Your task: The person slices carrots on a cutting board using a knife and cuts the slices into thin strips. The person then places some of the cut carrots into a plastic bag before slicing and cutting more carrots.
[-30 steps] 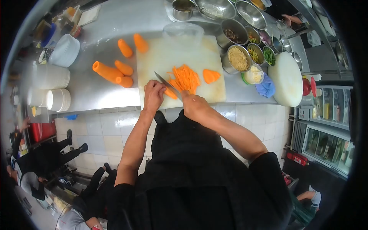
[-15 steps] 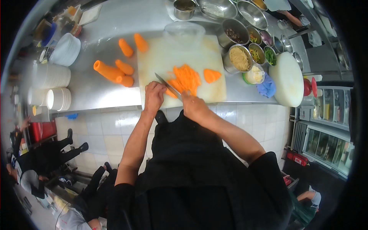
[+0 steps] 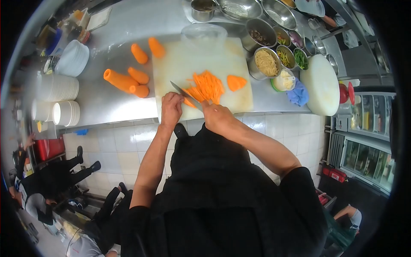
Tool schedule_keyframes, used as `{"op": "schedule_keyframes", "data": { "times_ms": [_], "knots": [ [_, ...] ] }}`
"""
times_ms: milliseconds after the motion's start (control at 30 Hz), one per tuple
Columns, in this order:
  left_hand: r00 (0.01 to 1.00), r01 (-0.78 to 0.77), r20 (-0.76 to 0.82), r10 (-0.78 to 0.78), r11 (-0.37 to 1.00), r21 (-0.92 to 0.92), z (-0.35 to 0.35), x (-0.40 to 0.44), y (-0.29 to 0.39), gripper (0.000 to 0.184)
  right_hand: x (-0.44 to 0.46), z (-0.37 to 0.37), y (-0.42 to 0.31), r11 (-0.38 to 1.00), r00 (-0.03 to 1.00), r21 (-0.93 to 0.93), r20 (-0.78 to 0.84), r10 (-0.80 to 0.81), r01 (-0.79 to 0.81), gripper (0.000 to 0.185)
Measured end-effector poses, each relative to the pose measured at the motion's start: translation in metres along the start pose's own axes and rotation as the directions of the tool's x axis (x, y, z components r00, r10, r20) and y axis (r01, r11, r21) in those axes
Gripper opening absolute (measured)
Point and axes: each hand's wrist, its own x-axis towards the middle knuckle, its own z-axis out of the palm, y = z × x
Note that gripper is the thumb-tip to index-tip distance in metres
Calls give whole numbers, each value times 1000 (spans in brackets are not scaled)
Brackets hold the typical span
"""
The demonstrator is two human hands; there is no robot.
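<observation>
On the white cutting board (image 3: 171, 64) lies a heap of orange carrot shreds (image 3: 207, 86). My right hand (image 3: 217, 116) is closed around the handle of a kitchen knife (image 3: 185, 94), whose blade points up and to the left. Just left of the blade, my left hand (image 3: 172, 107) has its fingers curled down on carrot slices (image 3: 189, 103); its fingertips are partly hidden. A few flat carrot pieces (image 3: 236, 83) rest apart, right of the heap. Several peeled carrots (image 3: 120, 80) lie left of the board, one overlapping its edge.
A clear plastic bowl (image 3: 203, 35) stands at the board's far edge. Metal pots of cut food (image 3: 266, 63), a blue cloth (image 3: 298, 93) and a round white block (image 3: 319, 85) are at right. Stacked white bowls (image 3: 66, 113) stand at left. Other people are at lower left.
The view has shifted slightly. Both hands stay at the board in nearly the same place, and the knife blade has moved only a little beside the left fingers.
</observation>
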Motion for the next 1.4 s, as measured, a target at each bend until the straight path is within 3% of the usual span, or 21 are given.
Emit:
{"op": "schedule_keyframes", "data": {
  "times_ms": [133, 200, 433, 633, 700, 833, 1033, 1200, 1233, 1300, 1400],
  "knots": [
    [1000, -14, 0, 14, 1000, 6, 0, -2, 0, 13, -1, 17, 1, 999, 999, -43, -35, -14, 13, 20],
    [1000, -4, 0, 4, 1000, -7, 0, -2, -3, 14, 4, 27, 7, 998, 987, -4, -154, -56, 56, 19],
    [1000, -8, -14, 8, 1000, 7, -1, -4, 0, 16, -3, 7, 1, 998, 997, -10, -51, -55, 55, 19],
    [999, -40, -28, 40, 999, 0, -3, -3, -2, 16, 2, 12, 3, 998, 989, -17, -135, -58, 56, 20],
    [999, -47, -24, 47, 999, 18, -2, -4, -1, 13, -5, 1, 0, 999, 997, 15, -53, -52, 53, 23],
    [999, -42, -26, 42, 999, 6, -1, 0, -1, 14, 11, 34, 17, 997, 992, -36, -97, -78, 75, 24],
    [997, -79, 3, 79, 996, 41, -5, -10, 2, 16, 4, 4, 23, 998, 995, -39, -95, 42, -46, 26],
    [974, 199, -82, -211, 971, -136, -9, -17, 6, 27, -6, 12, 22, 1000, 989, -13, -147, 21, -23, 27],
    [975, 198, -80, -209, 971, -131, -9, -16, 5, 27, -5, 19, 23, 1000, 986, -4, -164, -13, 13, 25],
    [996, 26, -83, -25, 1000, 17, -9, -13, 3, 22, -7, 27, 20, 1000, 989, -1, -149, -21, 21, 25],
    [997, 33, -75, -28, 997, 67, -6, -11, 6, 15, -9, 21, 9, 999, 994, -8, -104, -35, 35, 26]
  ]
}}
